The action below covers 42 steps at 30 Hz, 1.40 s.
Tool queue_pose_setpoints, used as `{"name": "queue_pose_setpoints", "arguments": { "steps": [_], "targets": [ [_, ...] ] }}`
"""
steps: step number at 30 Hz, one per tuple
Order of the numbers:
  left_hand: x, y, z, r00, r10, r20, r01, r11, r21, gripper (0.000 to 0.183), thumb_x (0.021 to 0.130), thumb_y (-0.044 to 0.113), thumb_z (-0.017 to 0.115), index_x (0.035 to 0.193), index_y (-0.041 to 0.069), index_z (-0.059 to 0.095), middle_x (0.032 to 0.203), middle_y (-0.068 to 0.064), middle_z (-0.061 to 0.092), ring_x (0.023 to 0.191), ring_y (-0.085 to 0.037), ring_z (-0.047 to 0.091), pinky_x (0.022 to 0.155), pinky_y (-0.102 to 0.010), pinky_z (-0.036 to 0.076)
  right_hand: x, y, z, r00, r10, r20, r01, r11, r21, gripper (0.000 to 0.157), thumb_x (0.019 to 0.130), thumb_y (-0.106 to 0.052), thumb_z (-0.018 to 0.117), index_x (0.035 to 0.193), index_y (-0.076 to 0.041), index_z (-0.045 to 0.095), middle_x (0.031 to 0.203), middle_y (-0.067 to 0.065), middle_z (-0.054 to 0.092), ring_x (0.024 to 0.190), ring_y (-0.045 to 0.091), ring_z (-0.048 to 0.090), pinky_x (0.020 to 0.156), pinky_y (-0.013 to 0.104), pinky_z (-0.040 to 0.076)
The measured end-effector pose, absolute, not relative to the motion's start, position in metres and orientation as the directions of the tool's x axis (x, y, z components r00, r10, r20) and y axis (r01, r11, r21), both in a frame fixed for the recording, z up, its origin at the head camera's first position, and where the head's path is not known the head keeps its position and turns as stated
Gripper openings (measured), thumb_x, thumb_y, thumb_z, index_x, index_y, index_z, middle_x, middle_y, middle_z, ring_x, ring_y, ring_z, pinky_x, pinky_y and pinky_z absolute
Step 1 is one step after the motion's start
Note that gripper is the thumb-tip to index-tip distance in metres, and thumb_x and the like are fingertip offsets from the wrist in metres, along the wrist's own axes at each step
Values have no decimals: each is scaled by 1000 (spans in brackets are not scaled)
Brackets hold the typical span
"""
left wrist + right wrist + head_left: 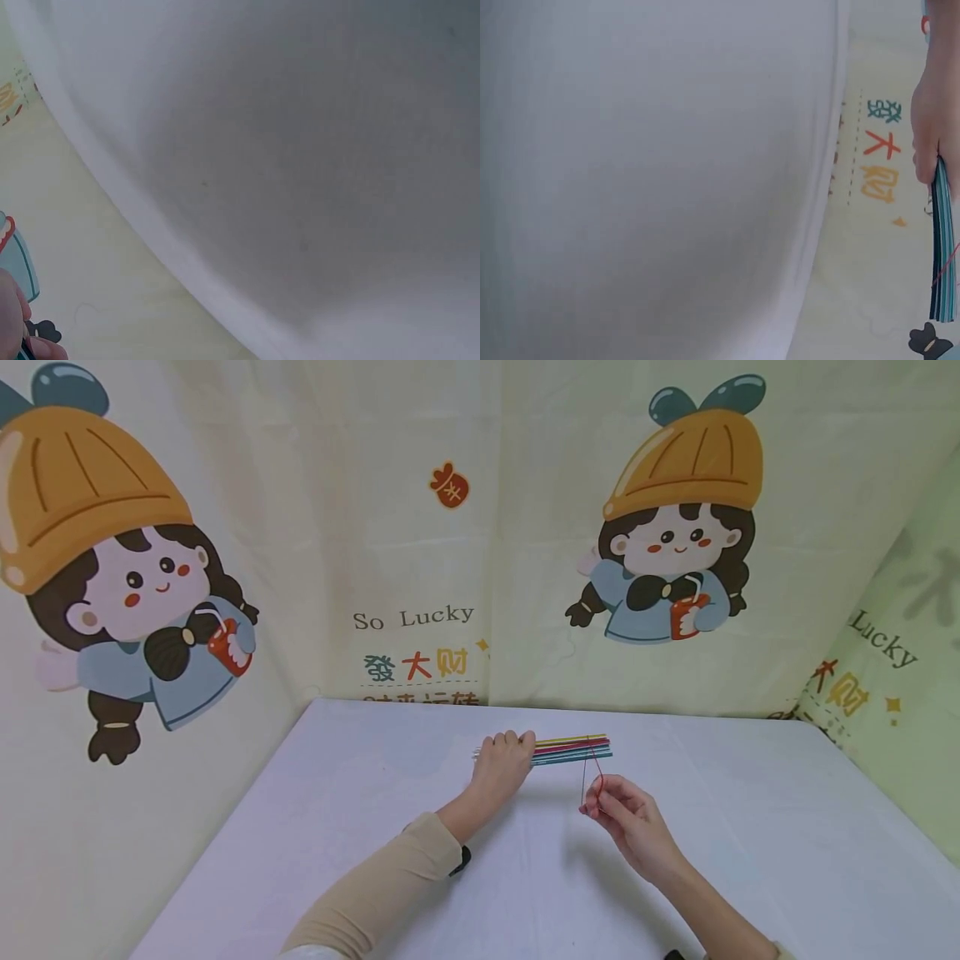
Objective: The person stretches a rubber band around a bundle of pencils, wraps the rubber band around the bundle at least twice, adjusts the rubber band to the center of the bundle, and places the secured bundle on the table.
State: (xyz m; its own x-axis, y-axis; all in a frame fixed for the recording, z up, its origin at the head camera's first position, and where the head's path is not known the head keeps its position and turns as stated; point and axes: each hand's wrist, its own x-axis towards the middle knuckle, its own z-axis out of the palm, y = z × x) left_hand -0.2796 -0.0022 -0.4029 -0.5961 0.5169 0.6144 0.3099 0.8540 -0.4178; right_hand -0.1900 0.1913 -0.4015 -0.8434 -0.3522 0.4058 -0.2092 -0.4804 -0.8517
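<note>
My left hand (504,764) grips a bundle of thin coloured sticks (572,749) above the far part of the table, its fingers curled round them. Yellow, red and teal sticks project to the right; pale ends show at the left. A thin red string (597,766) passes round the bundle near its right end and hangs down in two strands. Below it, my right hand (630,822) pinches the string between thumb and fingers. In the right wrist view, the sticks (943,247) stick out of the left hand (939,112). Only part of the left hand (11,315) shows in the left wrist view.
A white cloth covers the table (750,827). Behind it hangs a cream curtain (525,568) printed with cartoon figures and lettering, which continues along both sides. Shadows of both arms fall on the cloth.
</note>
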Motion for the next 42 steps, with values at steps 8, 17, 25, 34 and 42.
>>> {"name": "queue_pose_setpoints", "arguments": {
  "steps": [8, 17, 25, 34, 42],
  "targets": [
    [-279, 2, -402, -638, 482, 601, 317, 875, -365, 31, 79, 38, 66, 86, 12, 50, 67, -2, 58, 57, -13, 53, 50, -25, 41, -189, 184, -400, -915, -268, 301, -48, -670, -741, 32, 94, 4, 35, 100, -8, 65, 89, 5, 65, 82, 12, 61, 79, 25, 49],
    [-282, 5, -397, -624, 392, 676, 272, 920, -282, 32, 76, 36, 69, 83, 11, 50, 65, -3, 57, 56, -13, 53, 49, -25, 41, -190, 171, -399, -943, -223, 248, 166, -958, -233, 41, 93, -29, 31, 112, -9, 61, 91, 9, 62, 81, 17, 60, 83, 23, 46],
    [-282, 6, -395, -587, 362, 724, 271, 931, -246, 34, 73, 35, 72, 83, 11, 50, 65, -3, 54, 56, -15, 53, 49, -26, 40, -199, 173, -399, -921, -306, 240, 358, -909, 214, 39, 93, -29, 42, 120, -5, 57, 91, 12, 60, 79, 23, 58, 86, 20, 42],
    [-283, 0, -398, -535, 411, 738, 274, 911, -309, 37, 71, 36, 73, 83, 11, 49, 65, -2, 53, 56, -14, 52, 48, -24, 37, -207, 186, -390, -937, -305, 168, 300, -952, -57, 45, 92, -29, 39, 111, 6, 58, 105, 14, 63, 82, 20, 61, 84, 21, 45],
    [-283, -8, -398, -481, 480, 734, 304, 876, -374, 39, 70, 39, 73, 86, 13, 48, 67, -2, 53, 57, -14, 52, 49, -24, 37, -216, 207, -377, -933, -357, 47, 289, -819, -495, 38, 95, -28, 34, 107, 1, 55, 105, 13, 64, 86, 13, 62, 77, 18, 47]
  ]
}}
